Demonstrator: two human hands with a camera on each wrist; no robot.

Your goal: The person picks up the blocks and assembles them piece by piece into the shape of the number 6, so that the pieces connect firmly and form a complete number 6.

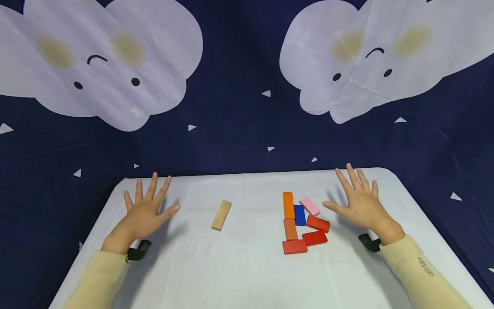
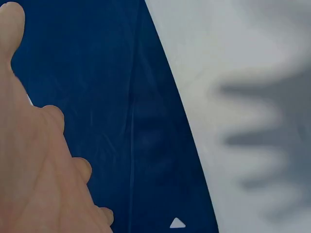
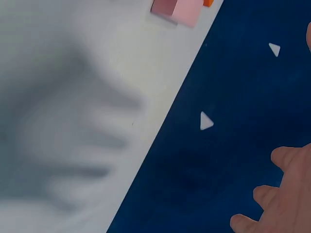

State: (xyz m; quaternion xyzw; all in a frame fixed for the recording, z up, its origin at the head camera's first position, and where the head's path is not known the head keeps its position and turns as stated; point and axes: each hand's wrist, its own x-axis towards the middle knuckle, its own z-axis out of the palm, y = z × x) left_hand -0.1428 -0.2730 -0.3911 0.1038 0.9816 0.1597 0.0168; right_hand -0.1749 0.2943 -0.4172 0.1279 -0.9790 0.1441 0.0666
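1. Left hand (image 1: 144, 214): released, fingers straight and splayed, nothing held. Raised above the white cloth (image 1: 208, 274); shadow falls apart from it.
2. Plain wooden block (image 1: 221, 215): lies slanted by itself between the hands, nearer the left, off that thumb's side. Judged risk: a hasty, off-centre pinch could spin it or send it skidding.
3. Left edge of the cluster, between the hands but nearer the right: bright orange block (image 1: 288, 205) farthest from the person, darker orange block (image 1: 290, 229) end to end with it, lower red block (image 1: 295, 246) crosswise nearest the person.
4. Blue block (image 1: 299, 215): tucked beside the orange pair, on the right hand's side. Risk: packed this close, fingers reaching for one could nudge its neighbours.
5. Pink block (image 1: 310, 206), middle red block (image 1: 314, 237) and upper red block (image 1: 318, 223): slanted, on the cluster's right-hand side. Pink and upper red lie near the right thumb; a low sweep of that hand could scatter them.
6. Right hand (image 1: 360, 206): released too, fingers spread, nothing held, raised above the cloth beside the cluster.
7. Count: hands, two. Blocks, eight: one plain wooden, two orange, one blue, one pink, three red. One lies apart; seven make the cluster.
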